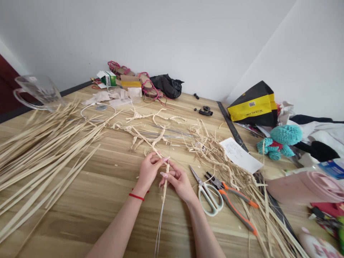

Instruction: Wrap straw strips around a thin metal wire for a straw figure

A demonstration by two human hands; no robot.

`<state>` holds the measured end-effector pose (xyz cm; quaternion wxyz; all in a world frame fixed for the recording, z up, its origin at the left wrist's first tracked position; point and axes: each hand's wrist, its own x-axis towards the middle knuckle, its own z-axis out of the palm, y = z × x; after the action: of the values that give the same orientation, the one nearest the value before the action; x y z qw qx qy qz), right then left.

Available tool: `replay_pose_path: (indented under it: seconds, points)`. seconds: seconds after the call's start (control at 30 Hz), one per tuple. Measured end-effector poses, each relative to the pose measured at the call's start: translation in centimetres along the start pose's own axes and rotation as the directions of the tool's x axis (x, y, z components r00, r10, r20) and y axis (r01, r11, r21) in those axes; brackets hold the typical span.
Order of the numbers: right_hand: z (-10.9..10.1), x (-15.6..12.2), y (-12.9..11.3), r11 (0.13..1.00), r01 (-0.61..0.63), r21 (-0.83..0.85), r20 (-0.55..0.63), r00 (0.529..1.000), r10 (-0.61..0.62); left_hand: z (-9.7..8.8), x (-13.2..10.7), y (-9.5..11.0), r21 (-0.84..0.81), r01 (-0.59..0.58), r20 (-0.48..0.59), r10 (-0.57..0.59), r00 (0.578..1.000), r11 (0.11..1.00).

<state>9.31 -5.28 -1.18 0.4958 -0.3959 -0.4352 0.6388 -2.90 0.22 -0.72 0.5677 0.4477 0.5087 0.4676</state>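
Observation:
My left hand (150, 169), a red cord at its wrist, pinches a pale straw strip (145, 138) near the top of a straw-wrapped wire (164, 191). My right hand (179, 181) is closed around the wrapped part, thumb and fingers pressed against it. Bare wire ends (159, 229) stick out below the wrapping towards me. Some fingertips of both hands are hidden behind the piece. Just beyond my hands lie a straw-wrapped branching piece (137, 133) and several loose wires (172, 133). To the right of my right hand are scissors (209, 197) and orange-handled pliers (236, 204).
Long straw strips (53, 143) spread over the left side, near a glass mug (40, 91). Tangled straw (215, 154) and a written paper (240, 154) lie right. Sandals (147, 84), a black bag (168, 86), a yellow-black bag (254, 105) and a turquoise figure (286, 136) stand farther back.

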Motion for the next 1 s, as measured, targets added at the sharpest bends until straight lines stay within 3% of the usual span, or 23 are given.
replay_pose_path:
  seconds: [0.27,0.4,0.57,1.0]
  points:
    - [0.1,0.0,0.0,0.999,0.007,-0.04,0.009,1.0,-0.006,-0.3,0.0,0.2,-0.025,0.0,0.052,0.002,0.999,1.0]
    - [0.2,0.0,-0.1,0.999,0.01,-0.041,0.007,1.0,-0.009,-0.2,-0.2,0.5,0.064,-0.089,0.016,0.088,0.996,0.994]
    - [0.3,0.0,-0.1,1.0,0.003,-0.029,-0.019,1.0,-0.004,0.2,-0.4,0.3,0.051,-0.183,-0.025,0.185,0.983,0.982]
    - [0.3,0.1,0.0,1.0,-0.014,-0.003,-0.019,1.0,0.014,0.5,-0.2,-0.6,0.006,-0.158,-0.018,0.158,0.987,0.987]
